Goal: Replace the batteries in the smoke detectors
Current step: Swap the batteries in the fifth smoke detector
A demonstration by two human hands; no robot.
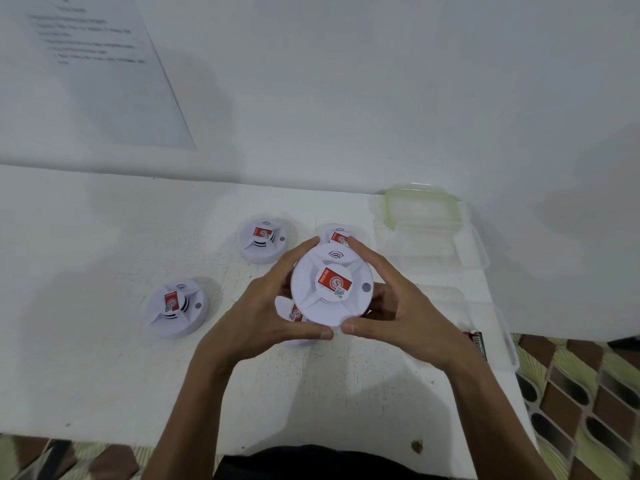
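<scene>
One white bench (86,341) stands against a white wall (381,81) with a printed sheet (104,71) at upper left and patterned floor tiles (588,393) at lower right. It carries a second smoke detector (176,306) at centre left, a third smoke detector (265,240) above centre, clear plastic boxes (433,230) and a battery (479,341) at right. At frame centre, above the bench, the left grip (270,306) and right grip (401,306) curl round the rim of the held smoke detector (332,285), a round disc without a long axis, face toward the camera, wave mark toward the frame's top.

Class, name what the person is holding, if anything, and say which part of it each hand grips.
A white smoke detector; left hand and right hand grip its round rim.
</scene>
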